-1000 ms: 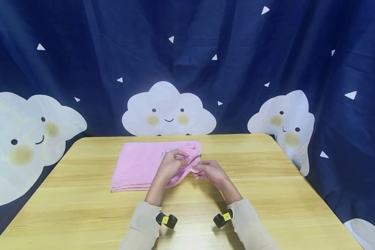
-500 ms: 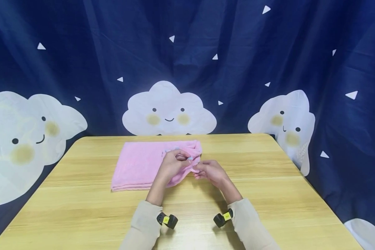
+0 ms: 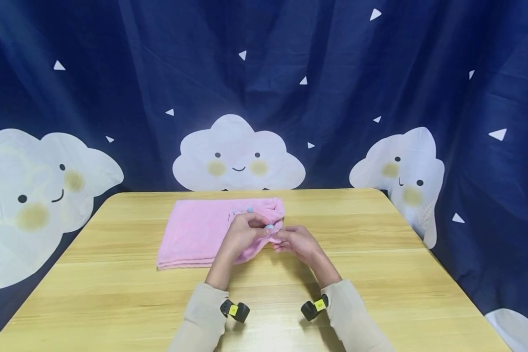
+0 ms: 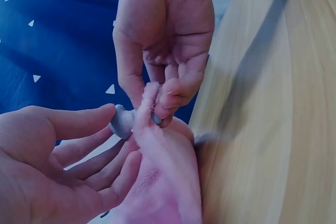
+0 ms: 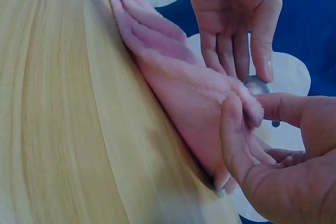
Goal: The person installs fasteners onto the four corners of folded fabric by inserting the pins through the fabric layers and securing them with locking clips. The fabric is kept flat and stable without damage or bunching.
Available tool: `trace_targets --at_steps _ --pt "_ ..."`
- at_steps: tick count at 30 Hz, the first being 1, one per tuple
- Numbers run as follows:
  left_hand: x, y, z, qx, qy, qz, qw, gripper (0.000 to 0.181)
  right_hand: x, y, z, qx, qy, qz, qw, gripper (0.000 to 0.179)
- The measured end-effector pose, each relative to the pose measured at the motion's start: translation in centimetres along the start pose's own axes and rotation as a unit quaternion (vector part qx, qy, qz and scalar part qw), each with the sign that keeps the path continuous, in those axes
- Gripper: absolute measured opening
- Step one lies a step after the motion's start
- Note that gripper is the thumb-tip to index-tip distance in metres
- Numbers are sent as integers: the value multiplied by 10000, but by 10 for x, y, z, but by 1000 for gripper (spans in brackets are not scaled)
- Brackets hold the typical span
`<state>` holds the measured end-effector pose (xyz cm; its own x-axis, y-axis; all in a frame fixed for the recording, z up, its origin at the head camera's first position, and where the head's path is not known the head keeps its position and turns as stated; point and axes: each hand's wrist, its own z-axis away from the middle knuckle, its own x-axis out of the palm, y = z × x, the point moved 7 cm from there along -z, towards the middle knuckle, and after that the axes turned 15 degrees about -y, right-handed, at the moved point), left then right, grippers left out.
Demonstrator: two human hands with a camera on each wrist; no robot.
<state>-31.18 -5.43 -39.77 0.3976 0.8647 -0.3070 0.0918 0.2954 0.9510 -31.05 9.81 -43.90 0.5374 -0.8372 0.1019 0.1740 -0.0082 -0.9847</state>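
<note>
A folded pink plush cloth (image 3: 193, 230) with light blue buttons lies on the table, its right end bunched up. My left hand (image 3: 239, 234) pinches a round blue button (image 4: 122, 123) at the raised edge of the cloth. From the other side, my right hand (image 3: 297, 242) pinches that fabric edge (image 5: 247, 103) between thumb and fingers. In the left wrist view a bit of blue shows beyond the edge, by the right fingertips. How far the button sits in the fabric is hidden.
Another blue button (image 3: 250, 210) shows on top of the cloth beyond my left hand. The wooden table (image 3: 378, 274) extends around the cloth. Behind it hangs a dark blue curtain (image 3: 325, 98) printed with clouds.
The blue button at my left fingertips has come into clearer view as the fingers shifted slightly. Both hands stay in nearly the same place on the cloth.
</note>
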Motion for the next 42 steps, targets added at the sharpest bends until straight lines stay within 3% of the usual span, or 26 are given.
trace_targets --at_steps 7,18,29,42 --pt "-4 0 1 24 19 -448 9990 15 1 -1 -1 -27 -33 26 10000 32" --pt "-2 3 3 29 -19 -354 9994 16 2 1 -2 93 -119 91 9998 50" --pt "2 5 3 125 -131 -460 9988 22 0 2 -2 146 172 307 9993 48" --pt "0 5 3 95 -70 -482 9988 19 1 2 -2 202 204 350 9990 43"
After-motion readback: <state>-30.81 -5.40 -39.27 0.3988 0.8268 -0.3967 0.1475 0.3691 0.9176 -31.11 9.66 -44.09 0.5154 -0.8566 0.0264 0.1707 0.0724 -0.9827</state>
